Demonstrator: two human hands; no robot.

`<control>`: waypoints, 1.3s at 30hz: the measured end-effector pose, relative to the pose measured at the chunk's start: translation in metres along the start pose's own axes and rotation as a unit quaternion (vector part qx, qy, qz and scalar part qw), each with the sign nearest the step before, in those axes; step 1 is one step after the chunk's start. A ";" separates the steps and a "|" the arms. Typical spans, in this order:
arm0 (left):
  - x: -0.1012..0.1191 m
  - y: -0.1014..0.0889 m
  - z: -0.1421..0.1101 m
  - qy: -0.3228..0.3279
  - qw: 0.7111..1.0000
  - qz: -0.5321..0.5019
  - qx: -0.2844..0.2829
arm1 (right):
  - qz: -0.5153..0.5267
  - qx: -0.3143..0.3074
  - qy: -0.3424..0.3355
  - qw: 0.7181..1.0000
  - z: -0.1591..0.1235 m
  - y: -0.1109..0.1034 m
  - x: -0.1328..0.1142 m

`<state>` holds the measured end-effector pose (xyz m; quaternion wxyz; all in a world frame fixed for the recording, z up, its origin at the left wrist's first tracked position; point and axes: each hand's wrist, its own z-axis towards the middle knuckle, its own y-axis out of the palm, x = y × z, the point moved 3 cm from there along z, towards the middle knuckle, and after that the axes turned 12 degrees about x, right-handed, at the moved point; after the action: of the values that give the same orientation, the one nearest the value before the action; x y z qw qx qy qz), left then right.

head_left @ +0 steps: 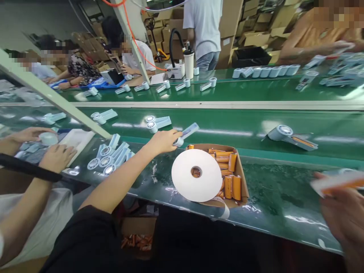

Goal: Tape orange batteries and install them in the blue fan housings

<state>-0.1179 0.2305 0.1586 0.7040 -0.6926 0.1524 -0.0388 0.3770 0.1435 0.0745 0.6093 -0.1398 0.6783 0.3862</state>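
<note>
Pale blue plastic casing (190, 130) is gripped near its round end by the left hand (165, 141), just beyond the cardboard box (243, 184). The right hand (341, 212), at the right edge of the view, is closed on a white-and-orange piece (338, 183); blur obscures its detail. Orange cylinders (228, 186) fill the visible part of the box. A white roll (182, 172) covers the box's left part, its loose strip hanging at the bench edge. Left of the forearm, a cluster of similar casings (105, 160) lies on the green bench (273, 189). Two more casings (159, 122) and an orange-filled casing (295, 138) rest on the green belt (227, 125). At far left, a co-worker's hands (57, 156) handle a pale piece (48, 138).
</note>
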 end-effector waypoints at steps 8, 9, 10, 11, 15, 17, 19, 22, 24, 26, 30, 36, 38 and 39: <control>0.060 0.013 0.123 0.149 0.988 -0.023 -0.029 | -0.003 -0.232 -0.072 0.970 -0.017 0.179 -0.007; 0.064 0.016 0.126 0.149 0.988 -0.025 -0.032 | -0.017 -0.259 -0.063 0.964 -0.017 0.190 0.002; 0.067 0.018 0.129 0.146 0.988 -0.026 -0.035 | -0.036 -0.284 -0.054 0.957 -0.016 0.200 0.011; 0.070 0.021 0.130 0.139 0.989 -0.027 -0.038 | -0.062 -0.306 -0.047 0.949 -0.015 0.210 0.020; 0.081 0.029 0.137 0.090 0.995 -0.027 -0.032 | -0.200 -0.356 -0.069 0.910 -0.007 0.245 0.050; 0.086 0.031 0.140 0.070 0.997 -0.030 -0.025 | -0.255 -0.374 -0.102 0.886 -0.002 0.259 0.059; 0.088 0.032 0.143 0.057 0.997 -0.040 -0.023 | -0.286 -0.387 -0.132 0.867 0.002 0.268 0.067; 0.086 0.028 0.148 0.051 0.996 -0.063 -0.031 | -0.306 -0.385 -0.158 0.856 0.006 0.273 0.076; 0.085 0.024 0.152 0.057 0.995 -0.079 -0.037 | -0.312 -0.386 -0.170 0.851 0.006 0.272 0.080; 0.083 0.021 0.155 0.065 0.993 -0.093 -0.038 | -0.316 -0.393 -0.184 0.844 0.005 0.269 0.082; 0.083 0.019 0.159 0.077 0.989 -0.119 -0.032 | -0.320 -0.412 -0.224 0.823 0.001 0.263 0.079; 0.090 0.023 0.162 0.080 0.987 -0.140 -0.021 | -0.458 -0.459 -0.318 0.692 -0.004 0.265 0.070; 0.092 0.023 0.163 0.080 0.986 -0.148 -0.018 | -0.513 -0.476 -0.355 0.620 -0.006 0.267 0.069; 0.092 0.022 0.164 0.078 0.985 -0.153 -0.017 | -0.533 -0.487 -0.365 0.588 -0.007 0.268 0.069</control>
<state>0.0103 0.3645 0.1207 0.6641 -0.7141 0.1003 -0.1975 0.1804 0.3356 0.1040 0.7437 -0.5991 -0.0859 0.2840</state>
